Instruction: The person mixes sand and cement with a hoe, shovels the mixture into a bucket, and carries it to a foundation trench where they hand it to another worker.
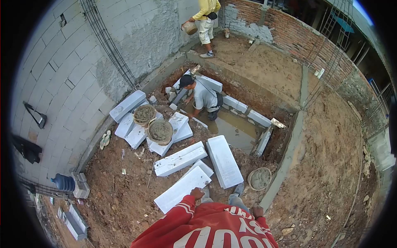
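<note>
My left hand (197,193) is lowered in front of me with its fingers curled, over the near end of a white lightweight block (182,191). Nothing shows in its grip. My right hand (258,211) hangs low beside my right leg, its fingers mostly hidden, below a bucket of wet mortar (260,179). Another long white block (224,161) lies just ahead of my feet, and a further block (180,159) rests to its left.
A person (204,97) stoops in a pit of muddy water (237,130) lined with white blocks. Another person (206,25) stands behind, carrying a bucket (190,28). Two mortar buckets, one in front (160,131), sit on stacked blocks. A concrete beam (285,169) runs along the right.
</note>
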`<control>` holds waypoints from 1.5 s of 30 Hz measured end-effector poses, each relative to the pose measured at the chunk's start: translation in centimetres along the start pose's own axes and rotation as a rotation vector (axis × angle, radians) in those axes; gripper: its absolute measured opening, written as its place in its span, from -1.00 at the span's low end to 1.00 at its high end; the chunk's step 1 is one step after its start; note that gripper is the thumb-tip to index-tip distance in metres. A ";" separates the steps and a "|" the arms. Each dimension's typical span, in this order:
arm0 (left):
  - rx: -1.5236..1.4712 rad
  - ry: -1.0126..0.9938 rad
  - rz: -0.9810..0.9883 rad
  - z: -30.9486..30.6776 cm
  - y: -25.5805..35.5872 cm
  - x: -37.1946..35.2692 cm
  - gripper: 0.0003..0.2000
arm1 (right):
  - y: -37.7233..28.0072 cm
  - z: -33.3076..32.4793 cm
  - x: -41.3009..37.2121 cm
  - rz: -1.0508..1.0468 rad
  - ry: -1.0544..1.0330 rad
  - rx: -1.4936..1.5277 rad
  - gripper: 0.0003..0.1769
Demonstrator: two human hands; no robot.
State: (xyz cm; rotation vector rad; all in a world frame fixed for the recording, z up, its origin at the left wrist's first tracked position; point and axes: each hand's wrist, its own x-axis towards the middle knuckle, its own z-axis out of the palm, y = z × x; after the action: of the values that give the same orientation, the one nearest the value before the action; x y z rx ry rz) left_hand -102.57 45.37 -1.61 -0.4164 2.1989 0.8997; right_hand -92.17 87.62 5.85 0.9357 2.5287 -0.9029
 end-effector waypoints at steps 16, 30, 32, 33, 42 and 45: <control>-0.056 -0.064 0.037 -4.0 4.0 -4.7 -0.58 | 3.5 1.4 1.1 0.159 -0.122 0.196 -0.62; -0.141 -0.053 0.118 -4.2 4.3 -3.8 -0.64 | -0.2 -1.4 -0.7 0.157 0.044 -0.047 -0.52; -0.117 -0.036 0.154 -2.9 2.5 -2.4 -0.65 | -0.1 -2.2 -1.1 0.059 0.096 -0.018 -0.54; -0.086 -0.078 0.161 -2.3 1.6 -1.9 -0.65 | 0.6 -2.6 -1.2 0.027 0.118 -0.039 -0.57; -0.308 -0.177 -0.162 -3.2 -0.5 -8.2 -0.69 | 12.6 -3.9 5.3 0.121 0.110 0.089 -0.73; -0.216 -0.157 -0.132 -0.8 -8.1 -7.4 -0.68 | 10.1 -6.4 6.9 0.198 0.080 -0.071 -0.72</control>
State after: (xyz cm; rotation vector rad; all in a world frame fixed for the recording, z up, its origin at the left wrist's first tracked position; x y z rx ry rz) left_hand -93.56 39.25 0.27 -0.5667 1.9158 1.0638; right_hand -90.94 101.11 2.89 1.1956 2.4602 -0.7256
